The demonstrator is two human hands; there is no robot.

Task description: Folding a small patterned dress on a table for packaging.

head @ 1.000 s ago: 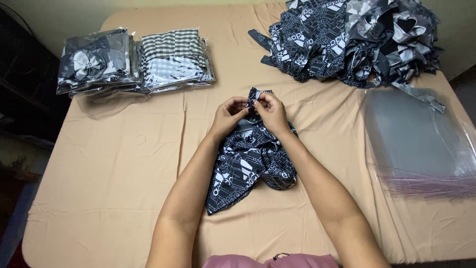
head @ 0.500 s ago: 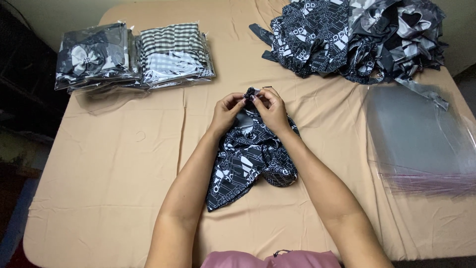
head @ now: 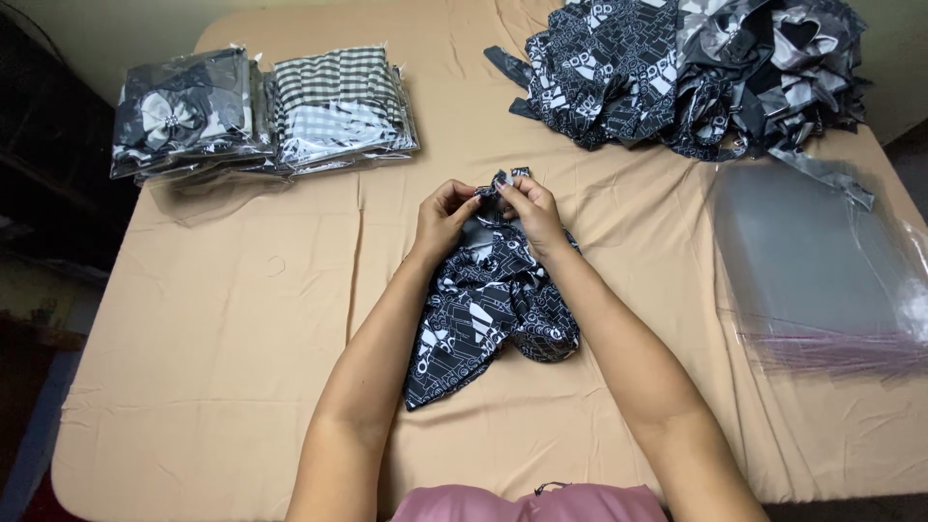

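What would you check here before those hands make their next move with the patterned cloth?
1. Both hands on the cloth: ok. The left hand and right hand pinch the top end of the black-and-white cloth.
2. Cloth lying flat: not ok, its lower part is bunched.
3. Bare table beside the cloth: ok.
4. Clear bags lying at the right: ok.
5. Packed stacks kept apart from the loose pile: ok.
6. Firmness of each grip: cannot tell.

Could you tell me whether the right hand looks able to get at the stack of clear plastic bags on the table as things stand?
Probably yes: the stack of clear plastic bags lies uncovered on that side, nothing between. But the right hand is pinching the black-and-white patterned cloth.
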